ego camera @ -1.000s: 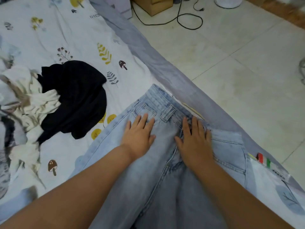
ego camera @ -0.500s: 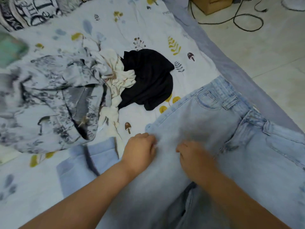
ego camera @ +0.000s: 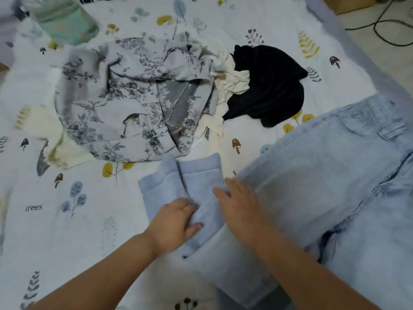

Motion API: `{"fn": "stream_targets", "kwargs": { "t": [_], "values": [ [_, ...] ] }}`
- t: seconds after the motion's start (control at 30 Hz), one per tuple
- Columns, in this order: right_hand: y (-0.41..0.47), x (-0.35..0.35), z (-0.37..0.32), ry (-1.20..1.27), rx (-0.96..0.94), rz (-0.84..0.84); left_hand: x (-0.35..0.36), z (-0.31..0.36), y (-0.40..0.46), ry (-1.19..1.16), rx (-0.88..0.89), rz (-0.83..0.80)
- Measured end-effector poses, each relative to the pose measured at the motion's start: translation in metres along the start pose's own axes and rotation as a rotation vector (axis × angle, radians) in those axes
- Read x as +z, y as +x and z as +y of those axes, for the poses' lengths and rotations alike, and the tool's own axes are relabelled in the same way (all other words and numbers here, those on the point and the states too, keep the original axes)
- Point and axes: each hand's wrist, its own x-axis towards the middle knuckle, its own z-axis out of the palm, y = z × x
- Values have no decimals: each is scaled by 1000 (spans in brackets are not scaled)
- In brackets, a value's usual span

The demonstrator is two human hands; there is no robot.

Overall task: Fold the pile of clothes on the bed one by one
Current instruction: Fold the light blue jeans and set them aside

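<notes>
- A pale green, blurred soft bundle lies near the far left corner of the bed, whose white bedsheet printed with leaves and mushrooms carries everything.
- A crumpled grey floral-print garment lies spread across the middle of the bed towards its far side, its near hem just beyond the jeans' leg ends.
- A bunched cream-white cloth is wedged between the floral garment and a black knit garment, touching both; the black one lies heaped near the right edge of the bed.
- The left hand rests on the leg ends of the light blue denim jeans, its fingers curled down and its thumb alongside, pinching a fold of denim near the hem.
- The right hand lies just beside it, flat on the same leg, fingers fairly straight and close together, pressing the cloth; the picture is blurred here, so fine contact is hard to judge.
- The jeans lie flat along the near right part of the bed, waistband and belt loop at the right edge, legs running left under both hands, hems pointing at the floral garment.
- A black cable loops on the pale tiled floor past the bed's far right corner.
</notes>
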Motion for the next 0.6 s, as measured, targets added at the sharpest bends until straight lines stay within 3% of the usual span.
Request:
{"fn": "stream_targets", "kwargs": {
  "t": [0.13,0.17,0.27,0.37,0.5,0.6],
  "values": [
    [7,-2,-21,-180,-99,-379,7,-8,-9,-57,12,-17],
    [7,-4,-25,-212,-133,-389,8,-8,-11,-79,19,0],
    [0,-22,-28,-66,-141,-89,5,-8,-16,-260,2,111],
    [-14,-64,-17,268,-65,17,-4,-12,-23,-499,-81,148],
    [-22,-120,-4,347,-12,281,-22,-31,-30,-510,-147,199],
    [-22,-148,0,373,26,373,-54,-39,-37,-568,-220,377]
  ]
}}
